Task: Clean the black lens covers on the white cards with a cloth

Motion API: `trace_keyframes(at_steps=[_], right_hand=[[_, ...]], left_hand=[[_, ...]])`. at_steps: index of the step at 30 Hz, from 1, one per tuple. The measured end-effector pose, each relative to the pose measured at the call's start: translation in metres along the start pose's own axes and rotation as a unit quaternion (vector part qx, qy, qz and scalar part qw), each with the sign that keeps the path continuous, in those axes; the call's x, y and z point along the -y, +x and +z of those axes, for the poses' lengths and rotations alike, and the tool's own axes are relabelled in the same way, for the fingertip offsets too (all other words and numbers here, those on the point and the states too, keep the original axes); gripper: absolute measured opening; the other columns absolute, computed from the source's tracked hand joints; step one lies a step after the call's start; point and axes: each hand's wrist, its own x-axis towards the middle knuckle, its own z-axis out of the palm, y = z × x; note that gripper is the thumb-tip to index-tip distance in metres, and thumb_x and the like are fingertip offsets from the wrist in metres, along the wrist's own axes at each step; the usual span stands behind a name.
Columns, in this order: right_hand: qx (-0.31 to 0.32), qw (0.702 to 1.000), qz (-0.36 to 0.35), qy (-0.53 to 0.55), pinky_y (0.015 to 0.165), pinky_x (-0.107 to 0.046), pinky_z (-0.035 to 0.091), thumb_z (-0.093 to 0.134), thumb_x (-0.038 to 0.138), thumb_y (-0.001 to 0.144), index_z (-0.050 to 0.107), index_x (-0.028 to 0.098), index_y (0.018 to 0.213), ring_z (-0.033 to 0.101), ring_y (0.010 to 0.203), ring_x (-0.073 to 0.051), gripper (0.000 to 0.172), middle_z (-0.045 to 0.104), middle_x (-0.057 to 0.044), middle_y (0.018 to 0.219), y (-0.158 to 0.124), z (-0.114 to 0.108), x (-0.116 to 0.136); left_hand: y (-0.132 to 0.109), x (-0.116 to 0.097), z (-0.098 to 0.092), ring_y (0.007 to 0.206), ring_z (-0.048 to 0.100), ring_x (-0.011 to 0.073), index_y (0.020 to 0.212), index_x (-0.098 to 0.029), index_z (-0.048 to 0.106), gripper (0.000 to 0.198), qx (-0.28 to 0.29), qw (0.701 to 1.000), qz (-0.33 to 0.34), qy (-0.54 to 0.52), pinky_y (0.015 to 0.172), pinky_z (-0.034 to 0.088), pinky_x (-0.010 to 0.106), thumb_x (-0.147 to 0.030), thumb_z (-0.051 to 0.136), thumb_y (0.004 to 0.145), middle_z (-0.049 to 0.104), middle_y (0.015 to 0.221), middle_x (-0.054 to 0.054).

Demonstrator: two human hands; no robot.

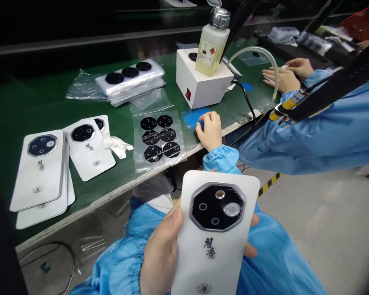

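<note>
My left hand (161, 250) is closed round a white phone back cover (215, 262), held up close with its camera side toward me. The cover has a black octagonal camera window (217, 207) in a silver frame, and dark lettering below. Fingertips show past its right edge. My right hand (210, 131) rests on the green bench at a blue round patch (192, 119), fingers bent and a little apart; the fingertips partly cover the patch, and nothing shows held in them. To its left lies a clear sheet (137, 149) with several black octagonal lens pieces.
White back covers (49, 172) lie stacked at left, beside a white cloth (121, 147). Behind are bagged lens sheets (135, 86) and a white box (199, 88) carrying a dispenser bottle (210, 49). A co-worker's hands (284, 78) work at right, near a curved hose (275, 67).
</note>
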Motion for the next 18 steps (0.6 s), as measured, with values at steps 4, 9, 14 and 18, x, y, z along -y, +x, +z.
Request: trace_keyframes(at_steps=[4,9,14,18], right_hand=[[0.001,1.000,-0.001,0.003,0.087,-0.044,0.039,0.046,0.019,0.080,0.052,0.016,0.086,0.044,0.097,-0.027,0.009,0.050,-0.013,0.098,0.0001,0.0004,-0.0002],[0.001,1.000,-0.001,0.005,0.086,-0.044,0.039,0.046,0.019,0.080,0.053,0.016,0.086,0.044,0.097,-0.027,0.010,0.050,-0.013,0.098,-0.0001,-0.0002,0.0001],[0.000,1.000,-0.002,0.003,0.087,-0.043,0.039,0.046,0.018,0.080,0.053,0.016,0.087,0.044,0.096,-0.026,0.010,0.050,-0.012,0.098,-0.0002,0.0003,-0.0005],[0.001,1.000,-0.003,-0.005,0.086,-0.042,0.039,0.047,0.018,0.080,0.053,0.016,0.088,0.044,0.096,-0.025,0.011,0.050,-0.011,0.099,-0.0005,0.0008,-0.0011]], left_hand=[[-0.0012,-0.0006,-0.0002,0.099,0.063,0.0309,0.130,-0.025,0.049,0.055,0.002,1.000,-0.011,-0.029,0.088,0.044,0.039,-0.051,0.047,0.082,0.066,0.113,0.010],[-0.0008,-0.0015,0.0002,0.099,0.063,0.0310,0.129,-0.024,0.051,0.055,0.002,0.999,-0.019,-0.041,0.087,0.044,0.039,-0.052,0.047,0.082,0.066,0.113,0.010],[0.0003,-0.0039,0.0008,0.098,0.064,0.0305,0.124,-0.024,0.057,0.052,-0.010,0.999,-0.029,-0.040,0.084,0.045,0.037,-0.053,0.047,0.081,0.066,0.114,0.009],[-0.0001,-0.0057,0.0003,0.099,0.063,0.0288,0.123,-0.023,0.057,0.054,-0.007,0.999,-0.042,-0.032,0.083,0.045,0.035,-0.056,0.046,0.081,0.063,0.119,0.010]])
